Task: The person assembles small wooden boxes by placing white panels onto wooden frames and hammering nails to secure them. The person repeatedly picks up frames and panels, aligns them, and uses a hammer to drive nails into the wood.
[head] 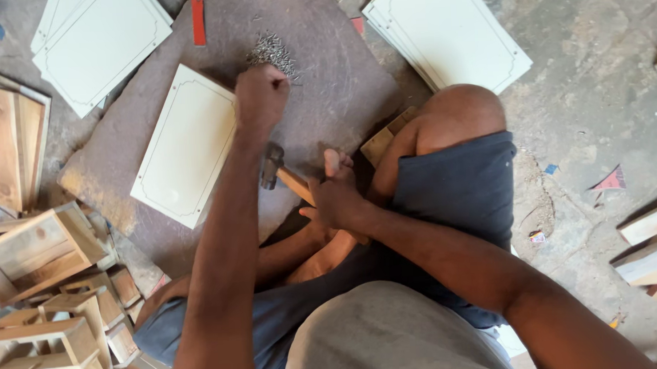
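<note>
While the person sits on the floor, both hands work over a stone slab (340, 97).
Left hand (261, 96): fist closed beside the nail pile (271, 52); what it pinches cannot be told.
Right hand (336, 195): wrapped around the hammer (284, 175) handle.
Hammer: head low, just right of a cream panel (185, 146).

cream panel (185, 146); grey nails (271, 50)
</note>
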